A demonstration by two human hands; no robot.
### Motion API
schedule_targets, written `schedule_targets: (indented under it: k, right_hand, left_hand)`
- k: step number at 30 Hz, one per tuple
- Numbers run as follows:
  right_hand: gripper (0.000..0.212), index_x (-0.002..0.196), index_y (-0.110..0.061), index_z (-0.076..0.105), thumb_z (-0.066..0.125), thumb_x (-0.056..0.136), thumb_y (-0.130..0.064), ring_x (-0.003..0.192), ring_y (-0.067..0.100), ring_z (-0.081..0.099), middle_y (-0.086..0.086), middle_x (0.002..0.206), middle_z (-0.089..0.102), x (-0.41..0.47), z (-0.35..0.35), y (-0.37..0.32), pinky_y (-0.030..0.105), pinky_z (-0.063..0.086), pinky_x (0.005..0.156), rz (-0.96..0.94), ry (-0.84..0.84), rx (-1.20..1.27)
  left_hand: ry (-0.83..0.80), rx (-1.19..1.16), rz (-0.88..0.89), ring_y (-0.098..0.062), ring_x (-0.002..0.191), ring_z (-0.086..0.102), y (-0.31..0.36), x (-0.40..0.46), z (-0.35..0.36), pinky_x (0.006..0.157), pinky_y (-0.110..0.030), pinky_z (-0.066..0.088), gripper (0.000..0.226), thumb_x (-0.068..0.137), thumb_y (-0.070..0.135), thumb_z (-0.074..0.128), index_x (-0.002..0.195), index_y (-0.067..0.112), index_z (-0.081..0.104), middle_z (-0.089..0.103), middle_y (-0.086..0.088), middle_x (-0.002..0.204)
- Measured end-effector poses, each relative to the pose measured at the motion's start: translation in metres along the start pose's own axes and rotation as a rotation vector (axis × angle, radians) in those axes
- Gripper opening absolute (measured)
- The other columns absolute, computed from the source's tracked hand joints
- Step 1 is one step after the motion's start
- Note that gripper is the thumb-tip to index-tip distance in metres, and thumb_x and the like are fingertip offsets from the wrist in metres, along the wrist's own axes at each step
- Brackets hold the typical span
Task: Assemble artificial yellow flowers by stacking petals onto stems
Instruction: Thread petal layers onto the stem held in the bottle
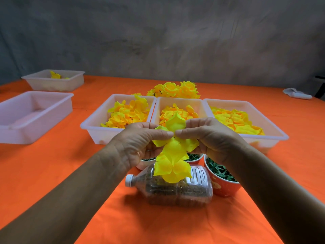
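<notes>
Pinching one yellow petal cluster (173, 152) between two hands, left grip (140, 143) and right grip (209, 140) both holding it. Sitting on the orange desk (52, 173): five white trays (98, 131) (three heaped with petals), one bottle (175, 192) lying sideways.

Both hands meet above the orange table (52, 173). The left hand (140, 143) and the right hand (209, 138) pinch a yellow petal piece (174, 148) between thumbs and fingers, and more yellow petals (173, 170) hang under it. Just below lies a plastic bottle (175, 189) on its side, beside red cups (223, 182) with green parts. Behind the hands stand three white trays (98, 127) full of petals, and finished flowers (175, 89) lie further back.
</notes>
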State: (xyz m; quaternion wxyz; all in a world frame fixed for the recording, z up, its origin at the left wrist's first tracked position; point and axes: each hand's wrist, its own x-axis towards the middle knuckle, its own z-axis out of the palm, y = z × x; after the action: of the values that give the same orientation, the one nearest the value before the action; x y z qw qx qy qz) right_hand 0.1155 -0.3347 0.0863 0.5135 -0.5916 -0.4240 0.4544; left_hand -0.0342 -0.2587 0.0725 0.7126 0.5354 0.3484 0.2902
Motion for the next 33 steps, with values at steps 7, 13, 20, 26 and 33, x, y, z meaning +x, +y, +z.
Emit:
schedule_targets:
  k: [7,13,20,26,33]
  right_hand:
    - [0.010,0.064,-0.008,0.074,0.075,0.067,0.001,0.069,0.020,0.068,0.008,0.075,0.073,0.006,-0.001,-0.003,0.036,0.056,0.069,0.038,0.015,-0.029]
    - [0.020,0.070,-0.011,0.063,0.077,0.067,0.002,0.051,0.012,0.065,0.001,0.059,0.069,0.011,0.000,-0.007,0.024,0.049,0.048,0.065,0.077,-0.046]
    - [0.026,0.084,-0.013,0.061,0.077,0.067,0.000,0.055,0.014,0.065,0.004,0.067,0.068,0.014,-0.001,-0.007,0.030,0.049,0.056,0.140,0.060,-0.064]
    - [0.028,0.085,-0.011,0.059,0.074,0.067,0.005,0.060,0.018,0.068,0.005,0.073,0.070,0.014,-0.004,-0.004,0.029,0.050,0.053,0.168,0.031,0.012]
    - [0.030,0.093,-0.009,0.057,0.069,0.072,0.009,0.059,0.020,0.068,0.008,0.076,0.070,0.016,-0.005,-0.002,0.033,0.055,0.057,0.188,-0.022,0.058]
  left_hand:
    - [-0.026,-0.020,0.003,-0.026,0.070,0.059,-0.004,0.006,0.001,0.064,-0.033,0.049,0.036,0.051,0.006,0.074,0.085,0.010,0.061,0.067,-0.011,0.078]
    - [-0.052,0.002,-0.001,-0.022,0.060,0.062,-0.009,0.018,-0.006,0.050,-0.029,0.053,0.015,0.059,0.004,0.076,0.068,0.014,0.069,0.068,-0.007,0.069]
    - [-0.105,0.030,-0.021,-0.020,0.058,0.067,-0.017,0.029,-0.021,0.053,-0.029,0.052,0.013,0.067,0.012,0.079,0.063,0.023,0.075,0.070,-0.006,0.069]
    - [-0.170,0.089,-0.025,-0.016,0.057,0.068,-0.013,0.027,-0.019,0.051,-0.025,0.051,0.013,0.062,0.014,0.080,0.061,0.025,0.075,0.071,-0.002,0.066]
    - [-0.053,0.052,-0.001,-0.021,0.058,0.057,-0.007,0.015,-0.003,0.043,-0.023,0.048,0.041,0.047,0.008,0.077,0.084,0.013,0.060,0.062,-0.009,0.078]
